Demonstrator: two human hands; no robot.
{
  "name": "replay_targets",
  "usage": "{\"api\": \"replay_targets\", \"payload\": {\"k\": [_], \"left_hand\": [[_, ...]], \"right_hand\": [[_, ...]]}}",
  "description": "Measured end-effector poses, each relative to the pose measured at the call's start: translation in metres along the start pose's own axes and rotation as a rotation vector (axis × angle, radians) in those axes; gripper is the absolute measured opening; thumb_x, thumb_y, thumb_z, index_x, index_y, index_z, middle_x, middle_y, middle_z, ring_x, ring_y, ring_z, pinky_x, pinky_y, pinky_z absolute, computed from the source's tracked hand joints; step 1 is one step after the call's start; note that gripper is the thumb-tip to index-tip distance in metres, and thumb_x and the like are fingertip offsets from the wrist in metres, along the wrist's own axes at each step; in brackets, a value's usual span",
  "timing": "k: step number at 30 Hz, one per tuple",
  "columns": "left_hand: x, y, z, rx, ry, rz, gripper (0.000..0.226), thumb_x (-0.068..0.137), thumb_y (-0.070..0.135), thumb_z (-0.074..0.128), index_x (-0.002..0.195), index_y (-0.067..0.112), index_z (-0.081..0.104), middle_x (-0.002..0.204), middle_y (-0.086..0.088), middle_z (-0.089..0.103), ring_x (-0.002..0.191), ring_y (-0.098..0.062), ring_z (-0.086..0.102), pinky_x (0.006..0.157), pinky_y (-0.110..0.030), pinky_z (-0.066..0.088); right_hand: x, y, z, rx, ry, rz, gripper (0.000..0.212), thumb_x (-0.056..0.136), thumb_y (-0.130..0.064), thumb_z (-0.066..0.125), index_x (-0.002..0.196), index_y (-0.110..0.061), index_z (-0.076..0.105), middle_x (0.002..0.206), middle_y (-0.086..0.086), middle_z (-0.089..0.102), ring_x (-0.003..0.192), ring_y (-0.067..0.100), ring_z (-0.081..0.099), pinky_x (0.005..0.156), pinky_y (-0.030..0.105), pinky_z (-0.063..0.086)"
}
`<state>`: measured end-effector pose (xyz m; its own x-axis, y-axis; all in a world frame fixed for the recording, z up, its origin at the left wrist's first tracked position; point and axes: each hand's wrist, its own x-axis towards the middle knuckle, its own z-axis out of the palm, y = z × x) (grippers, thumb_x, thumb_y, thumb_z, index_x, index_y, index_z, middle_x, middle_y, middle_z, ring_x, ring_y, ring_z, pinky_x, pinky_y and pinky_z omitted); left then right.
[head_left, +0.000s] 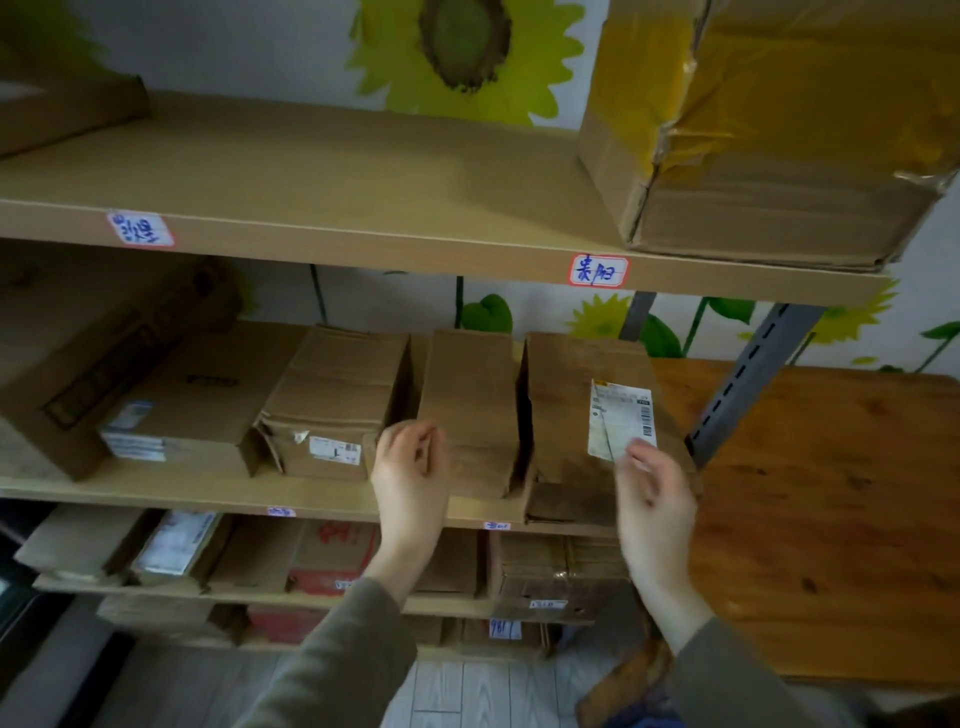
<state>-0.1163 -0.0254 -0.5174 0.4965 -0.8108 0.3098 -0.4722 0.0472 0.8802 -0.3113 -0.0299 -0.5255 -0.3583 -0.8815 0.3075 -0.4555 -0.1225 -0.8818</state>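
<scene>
Two brown cardboard boxes stand side by side on the middle shelf (311, 496). The plain box (470, 395) is on the left; the box with a white shipping label (582, 410) is on the right. My left hand (410, 467) hovers in front of the plain box's near left corner with loosely curled fingers, holding nothing. Just below the label (621, 415), my right hand (652, 499) hangs in front of the labelled box, fingers relaxed. I cannot tell whether either hand touches a box.
More boxes (332, 400) fill the middle shelf to the left. A large taped box (769, 135) sits on the top shelf at right. Lower shelves (441, 605) hold several parcels. A wooden table top (831, 499) lies to the right, past a grey metal upright (748, 374).
</scene>
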Motion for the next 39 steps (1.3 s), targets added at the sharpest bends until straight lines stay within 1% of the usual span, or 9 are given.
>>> {"api": "replay_targets", "payload": {"k": [3, 8, 14, 17, 19, 23, 29, 34, 39], "left_hand": [[0.030, -0.005, -0.007, 0.071, -0.189, -0.081, 0.037, 0.093, 0.018, 0.053, 0.127, 0.003, 0.052, 0.123, -0.009, 0.054, 0.114, -0.023, 0.052, 0.094, -0.027, 0.042], [0.062, -0.027, -0.004, 0.202, -0.601, -0.219, 0.035, 0.094, 0.029, 0.051, 0.117, 0.004, 0.052, 0.110, -0.010, 0.063, 0.099, -0.024, 0.061, 0.077, -0.028, 0.049], [0.064, -0.027, -0.012, 0.112, -0.601, -0.168, 0.028, 0.093, 0.028, 0.053, 0.108, 0.004, 0.057, 0.096, -0.003, 0.062, 0.094, -0.022, 0.062, 0.060, -0.016, 0.041], [0.058, -0.025, -0.025, -0.006, -0.585, -0.094, 0.035, 0.090, 0.035, 0.056, 0.112, 0.008, 0.058, 0.106, -0.001, 0.062, 0.101, -0.018, 0.060, 0.079, -0.024, 0.050], [0.055, -0.023, -0.035, -0.086, -0.587, -0.075, 0.041, 0.092, 0.041, 0.050, 0.122, 0.014, 0.057, 0.129, -0.006, 0.055, 0.126, -0.020, 0.046, 0.103, -0.029, 0.039], [0.050, -0.016, -0.057, -0.370, -0.660, -0.202, 0.020, 0.095, 0.035, 0.042, 0.109, 0.041, 0.056, 0.148, 0.000, 0.034, 0.140, -0.016, 0.025, 0.115, -0.036, 0.025], [0.052, -0.016, -0.071, -0.581, -0.458, -0.538, 0.062, 0.078, 0.031, 0.071, 0.132, 0.012, 0.046, 0.127, -0.007, 0.055, 0.114, -0.022, 0.055, 0.095, -0.033, 0.046], [0.053, -0.004, -0.081, -0.644, -0.540, -0.479, 0.033, 0.084, 0.023, 0.065, 0.115, 0.014, 0.058, 0.106, -0.003, 0.065, 0.097, -0.018, 0.062, 0.089, -0.036, 0.052], [0.045, 0.007, -0.080, -0.591, -0.605, -0.307, 0.012, 0.091, 0.026, 0.055, 0.102, 0.029, 0.058, 0.096, 0.006, 0.066, 0.080, -0.005, 0.067, 0.061, -0.013, 0.053]], "right_hand": [[0.005, -0.031, 0.050, -0.074, -0.281, -0.046, 0.029, 0.091, -0.015, 0.056, 0.119, -0.008, 0.058, 0.118, 0.004, 0.059, 0.106, 0.009, 0.054, 0.084, 0.005, 0.038], [0.016, -0.051, 0.109, -0.374, -0.382, -0.014, 0.048, 0.096, -0.028, 0.048, 0.138, -0.006, 0.041, 0.140, 0.010, 0.046, 0.132, 0.022, 0.040, 0.104, 0.026, 0.033], [0.012, -0.058, 0.124, -0.377, -0.268, 0.119, 0.047, 0.094, -0.031, 0.050, 0.135, -0.009, 0.045, 0.137, 0.010, 0.048, 0.128, 0.023, 0.044, 0.099, 0.025, 0.035], [0.002, -0.064, 0.115, -0.263, -0.082, 0.124, 0.034, 0.090, -0.031, 0.058, 0.119, -0.012, 0.058, 0.119, 0.008, 0.057, 0.109, 0.019, 0.053, 0.089, 0.022, 0.037], [-0.003, -0.067, 0.106, -0.083, 0.002, 0.225, 0.028, 0.086, -0.033, 0.062, 0.109, -0.016, 0.060, 0.109, 0.005, 0.059, 0.100, 0.016, 0.055, 0.089, 0.028, 0.044], [-0.020, -0.078, 0.093, 0.341, 0.048, 0.451, 0.015, 0.084, -0.027, 0.065, 0.097, -0.020, 0.060, 0.098, -0.002, 0.060, 0.091, 0.012, 0.057, 0.074, 0.027, 0.047], [-0.044, -0.084, 0.081, 0.587, 0.075, 0.461, 0.009, 0.088, -0.019, 0.062, 0.091, -0.028, 0.063, 0.102, 0.000, 0.065, 0.099, 0.018, 0.061, 0.089, 0.037, 0.051], [-0.041, -0.084, 0.068, 0.470, -0.194, 0.470, 0.017, 0.087, -0.042, 0.055, 0.097, -0.032, 0.064, 0.105, -0.002, 0.068, 0.104, 0.017, 0.062, 0.098, 0.045, 0.047], [-0.037, -0.092, 0.069, 0.459, -0.395, 0.624, 0.064, 0.062, -0.064, 0.067, 0.110, -0.023, 0.059, 0.105, 0.001, 0.069, 0.101, 0.020, 0.064, 0.090, 0.039, 0.049]]}}
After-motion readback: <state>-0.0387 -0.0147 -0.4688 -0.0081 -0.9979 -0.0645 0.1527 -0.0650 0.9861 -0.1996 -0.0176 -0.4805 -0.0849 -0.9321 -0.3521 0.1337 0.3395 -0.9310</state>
